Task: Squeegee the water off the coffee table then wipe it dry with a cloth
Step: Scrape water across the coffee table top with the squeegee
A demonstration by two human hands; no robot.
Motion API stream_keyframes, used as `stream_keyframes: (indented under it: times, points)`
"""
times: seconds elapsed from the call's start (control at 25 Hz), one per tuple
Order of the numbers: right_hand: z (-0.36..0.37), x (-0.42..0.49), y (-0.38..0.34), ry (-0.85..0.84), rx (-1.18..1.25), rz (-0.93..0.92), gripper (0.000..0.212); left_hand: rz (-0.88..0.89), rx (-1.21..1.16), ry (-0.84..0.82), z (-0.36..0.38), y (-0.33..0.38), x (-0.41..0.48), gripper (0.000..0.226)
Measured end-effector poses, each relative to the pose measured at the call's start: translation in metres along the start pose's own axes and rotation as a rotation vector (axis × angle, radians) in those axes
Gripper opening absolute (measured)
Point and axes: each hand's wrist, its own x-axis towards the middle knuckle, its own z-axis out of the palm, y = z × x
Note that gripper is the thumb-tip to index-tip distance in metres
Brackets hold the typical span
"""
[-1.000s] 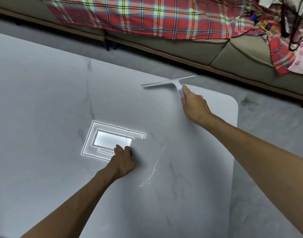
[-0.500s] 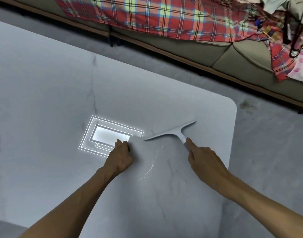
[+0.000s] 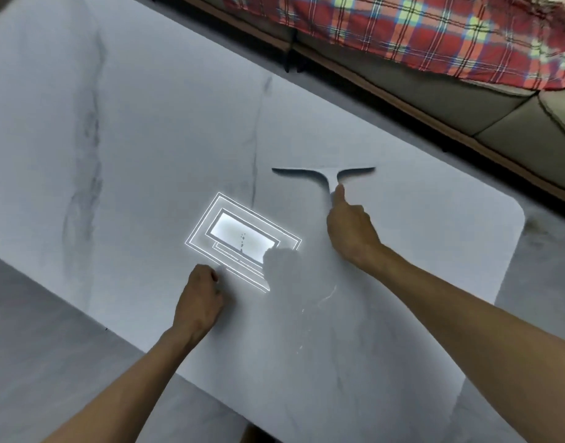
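A white marble-look coffee table (image 3: 130,174) fills most of the view. A thin streak of water (image 3: 322,298) lies near its front right part. My right hand (image 3: 350,231) grips the handle of a pale T-shaped squeegee (image 3: 322,172), forefinger stretched along the handle, with the blade out on the tabletop beyond the hand. My left hand (image 3: 199,302) rests on the table near its front edge with the fingers curled into a loose fist; I see nothing in it. No cloth shows in this view.
A bright reflection of a ceiling lamp (image 3: 239,241) shines on the tabletop between my hands. A beige sofa (image 3: 460,103) with a red plaid blanket (image 3: 418,36) runs along the far side. Grey floor (image 3: 546,276) surrounds the table's rounded right corner.
My right hand pulled the squeegee toward me, then pushed it out again to the middle of the table. The view shifted right and downward. My left hand moved slightly nearer the front edge.
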Motion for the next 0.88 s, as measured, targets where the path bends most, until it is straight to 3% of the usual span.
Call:
stream_keyframes:
  times: [0.28,0.44,0.52,0.68,0.76,0.88]
  points:
    - [0.047,-0.11,0.053,-0.177,-0.272,-0.247,0.07,0.031,0.207,-0.275,0.038,-0.011,-0.05,0.013]
    - [0.031,-0.152,0.087,-0.267,-0.334,-0.336,0.064,-0.044,0.073,-0.304,0.046,-0.009,-0.081,0.017]
    - [0.014,-0.15,0.091,-0.252,-0.243,-0.371,0.051,-0.085,0.021,-0.267,0.045,-0.011,-0.09,0.02]
    - [-0.017,-0.09,0.068,-0.021,0.024,-0.255,0.021,-0.196,-0.122,-0.094,0.035,-0.032,-0.099,0.02]
    - [-0.016,-0.046,0.04,0.082,0.09,-0.104,0.029,-0.225,-0.173,-0.032,0.03,-0.047,-0.098,0.018]
    - [0.007,-0.005,-0.012,0.091,0.183,0.039,0.048,-0.275,-0.258,0.014,0.022,-0.072,-0.094,0.017]
